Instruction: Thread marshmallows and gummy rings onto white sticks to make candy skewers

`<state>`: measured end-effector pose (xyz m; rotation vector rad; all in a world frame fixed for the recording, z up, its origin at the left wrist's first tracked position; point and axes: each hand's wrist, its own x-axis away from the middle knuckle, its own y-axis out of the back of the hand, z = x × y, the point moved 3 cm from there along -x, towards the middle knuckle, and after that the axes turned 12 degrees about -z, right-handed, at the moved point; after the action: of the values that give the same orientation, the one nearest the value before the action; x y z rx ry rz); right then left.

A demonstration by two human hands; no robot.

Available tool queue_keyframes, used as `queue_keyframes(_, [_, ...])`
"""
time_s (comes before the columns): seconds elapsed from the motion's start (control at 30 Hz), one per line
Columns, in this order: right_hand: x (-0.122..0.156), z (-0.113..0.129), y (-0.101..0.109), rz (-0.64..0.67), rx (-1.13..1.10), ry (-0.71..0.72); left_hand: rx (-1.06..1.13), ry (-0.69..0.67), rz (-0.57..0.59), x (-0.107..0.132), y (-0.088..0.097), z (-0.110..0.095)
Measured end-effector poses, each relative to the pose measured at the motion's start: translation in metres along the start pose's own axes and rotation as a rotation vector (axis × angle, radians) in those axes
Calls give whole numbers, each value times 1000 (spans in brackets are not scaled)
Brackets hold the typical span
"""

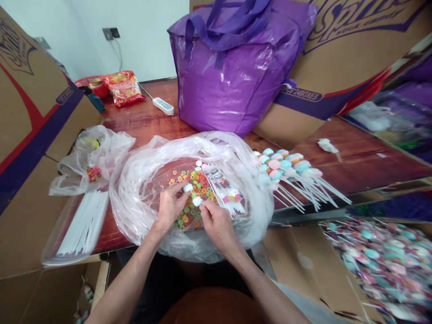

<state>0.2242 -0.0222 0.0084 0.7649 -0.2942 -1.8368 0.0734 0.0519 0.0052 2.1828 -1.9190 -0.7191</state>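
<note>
My left hand [170,206] and my right hand [216,222] meet over a big clear plastic bag [141,180] lying open on the wooden table [354,157]. Inside the bag lie several small coloured ring candies [194,182] and printed packets on sticks [226,191]. My left hand pinches a pale marshmallow piece [188,187]. My right hand pinches a second pale piece [197,201] just below it; a thin stick seems to join the two. Both hands are closed in a pinch.
Finished pastel candy skewers [290,168] are piled right of the bag. White sticks [84,220] lie in a clear sleeve at left beside a small bag [91,157]. A purple tote [236,76], cardboard boxes [347,49], a power strip [163,105] and a red snack pack [124,87] stand behind.
</note>
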Motion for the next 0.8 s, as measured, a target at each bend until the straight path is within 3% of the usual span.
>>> queue_keyframes(0.17, [2, 2, -6, -40, -42, -49, -78, -143, -7, 6, 1, -13])
queue_keyframes(0.33, [2, 1, -4, -32, -97, -89, -104, -249, 101, 7, 4, -17])
queue_keyframes(0.6, [-8, 1, -5, -23, -82, -76, -72, -148, 167, 18, 6, -23])
queue_keyframes(0.8, [-16, -6, 5, -56, -69, -114, 109, 25, 248, 0, -5, -15])
